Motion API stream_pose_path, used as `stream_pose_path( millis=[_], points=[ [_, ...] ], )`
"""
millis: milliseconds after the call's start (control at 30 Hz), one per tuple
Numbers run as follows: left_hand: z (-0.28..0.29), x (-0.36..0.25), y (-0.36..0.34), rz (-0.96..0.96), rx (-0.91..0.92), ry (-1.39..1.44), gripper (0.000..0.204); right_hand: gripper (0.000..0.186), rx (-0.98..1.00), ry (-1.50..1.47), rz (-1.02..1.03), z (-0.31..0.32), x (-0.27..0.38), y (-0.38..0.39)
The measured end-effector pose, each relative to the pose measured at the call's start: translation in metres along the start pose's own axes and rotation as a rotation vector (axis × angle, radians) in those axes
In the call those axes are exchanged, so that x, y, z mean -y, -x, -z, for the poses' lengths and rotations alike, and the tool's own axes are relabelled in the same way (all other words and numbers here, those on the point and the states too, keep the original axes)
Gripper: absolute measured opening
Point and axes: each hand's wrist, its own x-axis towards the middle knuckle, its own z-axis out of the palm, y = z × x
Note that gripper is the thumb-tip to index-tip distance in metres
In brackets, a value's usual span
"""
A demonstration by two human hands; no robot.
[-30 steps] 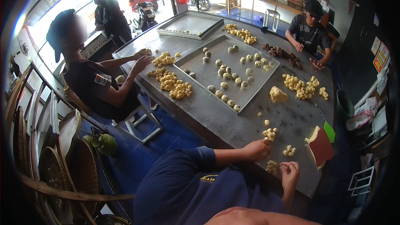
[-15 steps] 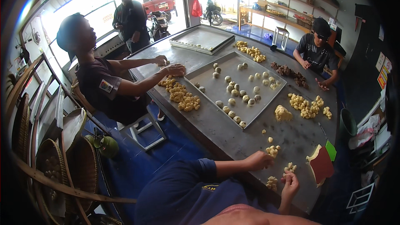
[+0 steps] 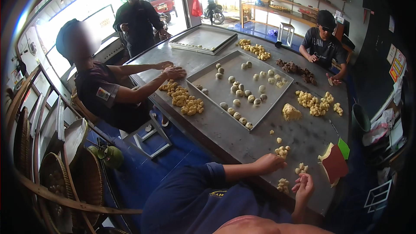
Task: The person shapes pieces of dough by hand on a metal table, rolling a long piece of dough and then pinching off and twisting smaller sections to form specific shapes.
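OK so there's 3 little dough piles (image 3: 281, 151) on the near side of the big tray (image 3: 245, 76), plus 1 dough lump (image 3: 291, 112) just off its right edge. Left hand (image 3: 269, 164) is curled at the pile nearest the tray, right hand (image 3: 304, 183) half-curled by the next pile out. Can't tell if either pinches anything. 1 green scraper (image 3: 343, 148) lies right of the tray.

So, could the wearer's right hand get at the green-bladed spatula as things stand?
Probably yes, but not straight across: the red-brown, yellow-edged block lies between the right hand and the green-bladed spatula, so reaching over or around looks necessary.
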Motion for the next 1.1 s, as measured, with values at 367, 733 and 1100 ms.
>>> stream_pose_path(
  millis=[367, 733, 1100],
  points=[
    [-0.036, -0.01, 0.011, -0.16, 0.135, -0.288, 0.023, 0.027, 0.06, 0.687, 0.44, -0.013, -0.042, 0.006],
    [-0.06, 0.012, -0.01, -0.247, -0.077, 0.069, 0.02, 0.016, -0.051, 0.529, 0.512, -0.012, -0.031, 0.003],
    [-0.03, 0.006, -0.003, -0.151, -0.025, 0.361, 0.016, 0.013, -0.166, 0.278, 0.43, -0.015, -0.031, 0.001]
  ],
)
